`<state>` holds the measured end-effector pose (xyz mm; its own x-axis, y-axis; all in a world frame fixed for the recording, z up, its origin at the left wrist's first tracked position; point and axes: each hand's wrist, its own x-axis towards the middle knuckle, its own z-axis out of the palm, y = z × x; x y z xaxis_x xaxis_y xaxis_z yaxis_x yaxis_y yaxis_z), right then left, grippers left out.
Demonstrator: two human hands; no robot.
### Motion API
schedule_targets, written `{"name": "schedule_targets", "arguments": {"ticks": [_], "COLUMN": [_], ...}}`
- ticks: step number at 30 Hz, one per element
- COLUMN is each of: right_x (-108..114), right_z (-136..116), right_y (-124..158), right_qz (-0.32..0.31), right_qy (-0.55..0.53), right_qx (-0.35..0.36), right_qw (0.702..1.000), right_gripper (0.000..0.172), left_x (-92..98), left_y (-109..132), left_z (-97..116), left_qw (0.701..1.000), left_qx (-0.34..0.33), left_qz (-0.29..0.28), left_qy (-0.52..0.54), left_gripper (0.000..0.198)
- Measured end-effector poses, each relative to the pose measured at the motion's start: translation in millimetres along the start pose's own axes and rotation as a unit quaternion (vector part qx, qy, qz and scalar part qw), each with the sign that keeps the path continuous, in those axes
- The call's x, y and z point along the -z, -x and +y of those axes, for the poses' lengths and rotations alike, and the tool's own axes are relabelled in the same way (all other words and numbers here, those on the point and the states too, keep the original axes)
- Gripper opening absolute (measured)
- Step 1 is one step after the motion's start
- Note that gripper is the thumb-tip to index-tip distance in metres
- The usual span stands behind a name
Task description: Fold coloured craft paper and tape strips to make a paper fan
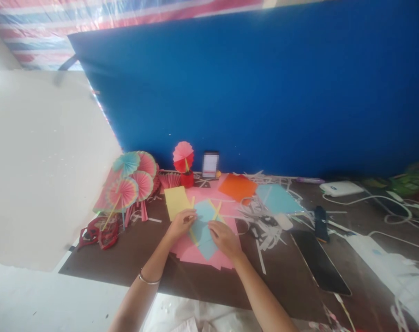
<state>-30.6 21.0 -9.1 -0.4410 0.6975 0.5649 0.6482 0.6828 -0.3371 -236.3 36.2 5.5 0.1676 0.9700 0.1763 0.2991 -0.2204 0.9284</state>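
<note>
Both my hands rest on a light blue paper sheet that lies on a pink sheet on the dark brown table. My left hand pinches the blue sheet's left edge, fingers curled. My right hand presses on the sheet's right side with bent fingers. A yellow sheet lies just behind my left hand. Thin yellow strips lie on the blue paper.
Finished paper fans stand at the left, one red fan upright at the back. An orange sheet, another blue sheet, white paper scraps, a black phone, a power bank and cables lie to the right. Red scissors lie left.
</note>
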Motion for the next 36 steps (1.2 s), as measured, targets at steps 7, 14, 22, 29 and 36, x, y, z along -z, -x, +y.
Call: {"name": "schedule_targets", "arguments": {"ticks": [7, 14, 22, 29, 36], "right_x": [10, 59, 75, 90, 141], "right_z": [-9, 68, 116, 109, 83], "right_y": [-5, -11, -4, 0, 17], "right_qz": [0.004, 0.083, -0.091, 0.06, 0.174], "right_qy": [-0.059, 0.029, 0.256, 0.18, 0.088], "right_qx": [-0.061, -0.16, -0.227, -0.217, -0.243], "right_qw": [0.996, 0.983, 0.935, 0.958, 0.95], "right_gripper": [0.02, 0.024, 0.02, 0.031, 0.034], "left_x": [2.3, 2.7, 5.1, 6.2, 6.5], "left_y": [8, 9, 7, 3, -5], "left_z": [14, 25, 22, 10, 17], "left_qw": [0.993, 0.987, 0.99, 0.987, 0.981], "left_qx": [-0.039, -0.034, -0.061, -0.034, -0.005], "left_qz": [-0.066, -0.083, -0.027, 0.054, 0.051], "left_qy": [-0.093, -0.131, -0.122, -0.148, -0.189], "left_gripper": [0.023, 0.024, 0.033, 0.036, 0.036]}}
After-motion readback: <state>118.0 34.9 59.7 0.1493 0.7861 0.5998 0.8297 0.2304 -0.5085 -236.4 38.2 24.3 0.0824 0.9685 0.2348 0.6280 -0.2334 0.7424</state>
